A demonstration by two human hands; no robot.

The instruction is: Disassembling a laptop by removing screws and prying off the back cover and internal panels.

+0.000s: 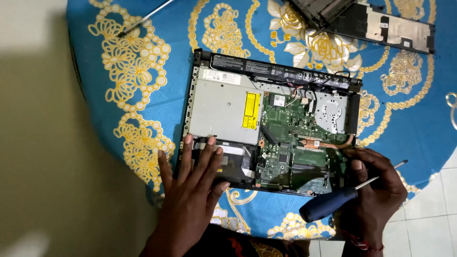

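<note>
An opened laptop base (pixel 266 119) lies on a round table with a blue and yellow floral cloth (pixel 133 90). Its green circuit board (pixel 290 143), silver optical drive (pixel 221 109) and fan (pixel 331 112) are exposed. My left hand (pixel 190 190) rests flat, fingers spread, on the black part at the laptop's near left corner. My right hand (pixel 376 190) is at the near right corner and grips a screwdriver (pixel 340 200) with a dark blue handle, its metal shaft pointing up to the right.
A detached black laptop cover (pixel 381 24) lies at the table's far right. A thin metal rod or second screwdriver (pixel 143 18) lies at the far left. The table edge curves close to me, with pale floor on the left and white tiles on the right.
</note>
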